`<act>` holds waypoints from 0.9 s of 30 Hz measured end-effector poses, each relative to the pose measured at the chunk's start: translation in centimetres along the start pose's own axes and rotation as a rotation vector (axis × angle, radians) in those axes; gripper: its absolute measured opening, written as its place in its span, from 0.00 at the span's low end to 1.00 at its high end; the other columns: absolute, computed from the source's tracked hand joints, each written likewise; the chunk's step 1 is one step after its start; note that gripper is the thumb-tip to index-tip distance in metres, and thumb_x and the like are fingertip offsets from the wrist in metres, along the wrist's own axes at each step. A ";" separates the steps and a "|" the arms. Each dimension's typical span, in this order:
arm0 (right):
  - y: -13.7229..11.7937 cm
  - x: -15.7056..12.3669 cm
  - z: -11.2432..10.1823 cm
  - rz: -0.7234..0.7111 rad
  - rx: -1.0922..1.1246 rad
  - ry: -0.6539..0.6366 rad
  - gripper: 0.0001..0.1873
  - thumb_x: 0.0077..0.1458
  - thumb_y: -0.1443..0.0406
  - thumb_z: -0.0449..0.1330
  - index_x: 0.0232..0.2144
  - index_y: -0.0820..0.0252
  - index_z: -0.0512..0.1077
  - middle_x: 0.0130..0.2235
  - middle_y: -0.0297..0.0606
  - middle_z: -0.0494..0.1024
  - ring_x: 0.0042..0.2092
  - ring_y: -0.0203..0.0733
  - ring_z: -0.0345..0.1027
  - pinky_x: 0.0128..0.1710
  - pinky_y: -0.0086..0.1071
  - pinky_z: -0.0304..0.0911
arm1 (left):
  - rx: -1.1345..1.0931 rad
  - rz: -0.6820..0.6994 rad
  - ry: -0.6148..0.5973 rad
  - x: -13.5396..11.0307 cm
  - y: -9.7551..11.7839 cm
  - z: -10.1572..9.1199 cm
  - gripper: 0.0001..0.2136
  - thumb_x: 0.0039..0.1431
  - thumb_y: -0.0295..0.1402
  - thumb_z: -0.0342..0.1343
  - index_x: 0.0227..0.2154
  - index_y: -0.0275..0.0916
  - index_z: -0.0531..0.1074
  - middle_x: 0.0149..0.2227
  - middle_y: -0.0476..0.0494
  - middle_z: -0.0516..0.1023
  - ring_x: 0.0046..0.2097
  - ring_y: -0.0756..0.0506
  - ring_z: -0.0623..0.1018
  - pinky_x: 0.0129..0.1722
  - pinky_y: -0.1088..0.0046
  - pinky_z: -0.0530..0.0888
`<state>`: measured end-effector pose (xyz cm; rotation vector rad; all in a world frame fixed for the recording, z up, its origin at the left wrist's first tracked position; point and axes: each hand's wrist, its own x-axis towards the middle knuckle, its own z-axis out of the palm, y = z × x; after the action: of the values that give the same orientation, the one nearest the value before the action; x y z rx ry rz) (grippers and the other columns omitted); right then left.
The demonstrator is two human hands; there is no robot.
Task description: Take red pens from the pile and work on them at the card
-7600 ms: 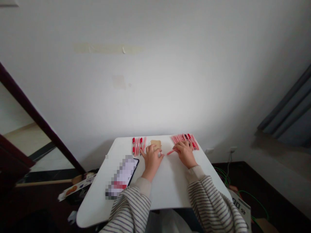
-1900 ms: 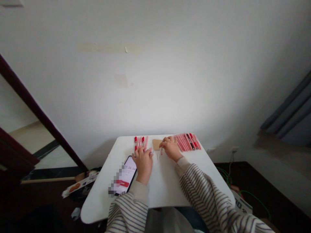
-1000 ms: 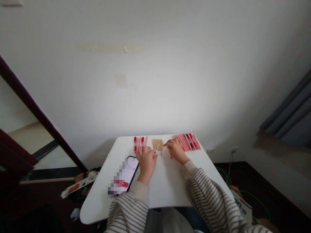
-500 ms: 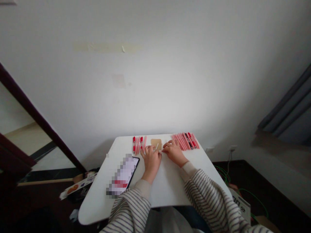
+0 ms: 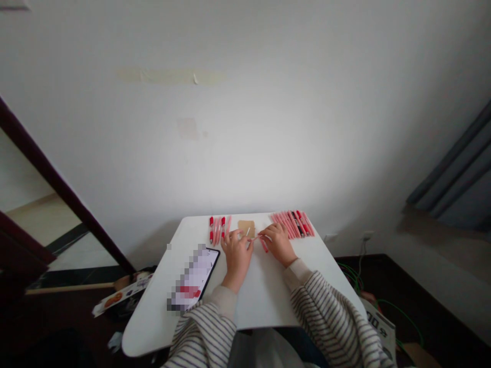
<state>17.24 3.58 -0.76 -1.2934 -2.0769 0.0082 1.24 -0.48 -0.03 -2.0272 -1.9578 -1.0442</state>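
Note:
Over the middle of the white table [image 5: 264,301], my left hand [image 5: 237,253] and my right hand [image 5: 279,244] face each other. Their fingertips pinch the two ends of a thin pink pen part [image 5: 256,238]. A short red piece [image 5: 264,246] shows just below the fingers of my right hand; whether it is held or lies on the table, I cannot tell. Behind the hands lies a small tan pad [image 5: 245,224], with a white stick [image 5: 247,231] at its front edge. Several pink and red pens [image 5: 217,231] lie to the left of the pad.
A larger row of pink, red and black pens [image 5: 293,225] fills the table's back right. A phone [image 5: 201,273], partly blurred out, lies left of my left forearm. The wall [image 5: 245,153] stands behind the table. Green cables [image 5: 355,278] run along the floor at right.
My hands have drawn slightly apart, and the thin pink part now shows between them. The red piece below my right fingers has come into view. The pen rows and phone stay put.

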 end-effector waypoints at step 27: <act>1.4 -0.6 0.3 0.011 0.090 -0.023 0.17 0.59 0.73 0.56 0.42 0.47 0.78 0.45 0.37 0.78 0.49 0.45 0.60 0.50 0.41 0.56 | -0.061 -0.026 -0.034 0.0 -0.5 0.5 0.08 0.56 0.40 0.58 0.34 0.46 0.80 0.50 0.42 0.72 0.53 0.41 0.66 0.56 0.57 0.60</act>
<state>18.34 3.93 -1.83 -1.2563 -2.0642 0.1204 0.91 -0.11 -0.56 -2.0699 -1.9974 -1.0956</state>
